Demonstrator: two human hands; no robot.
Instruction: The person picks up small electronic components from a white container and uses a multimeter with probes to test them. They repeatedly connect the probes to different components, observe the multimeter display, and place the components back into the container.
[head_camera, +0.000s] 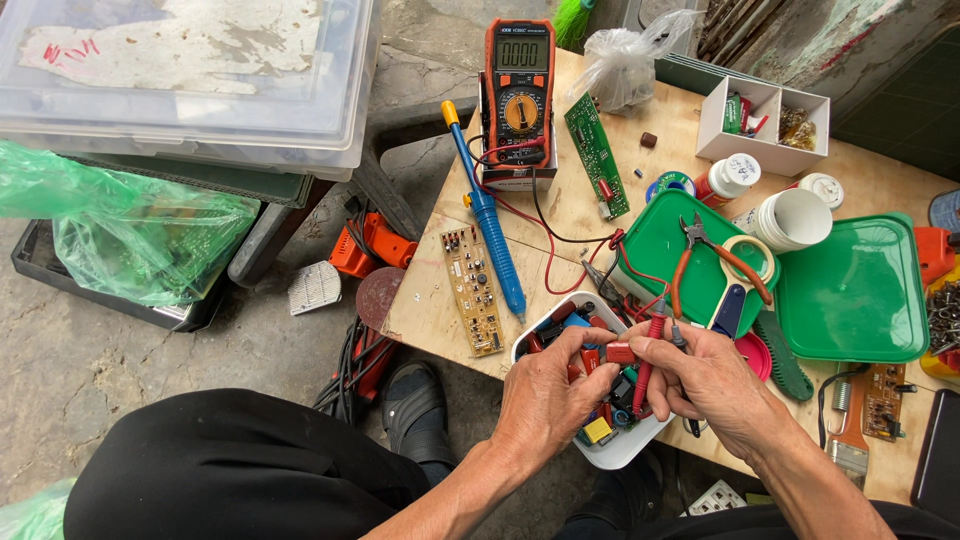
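Head view, workbench seen from above. The left hand (548, 395) is closed, its thumb and fingers pinching one end of a small red component (620, 352). It hovers over a white tray (625, 455) filled with assorted red, blue, black and yellow parts. Up and to the left of this hand lies a tan circuit board (473, 290), flat on the wooden table (560, 200). Just right of that board is a blue soldering iron (490, 225) with a yellow end. Farther beyond the hand stands an orange multimeter (519, 90), its red lead trailing back toward the fingers. Beside the meter rests a green circuit board (597, 155). The right hand (705, 385) is also closed: its fingertips meet the other end of the red component, touching the left hand's fingertips, while a red test probe (648, 370) is gripped upright in the same hand. Immediately beyond the right hand sits a green lid (660, 240) carrying orange-handled pliers (715, 262). To the right of that hand lies a second green lid (855, 295). A white cup (795, 218) stands behind the two lids, well apart from both hands.
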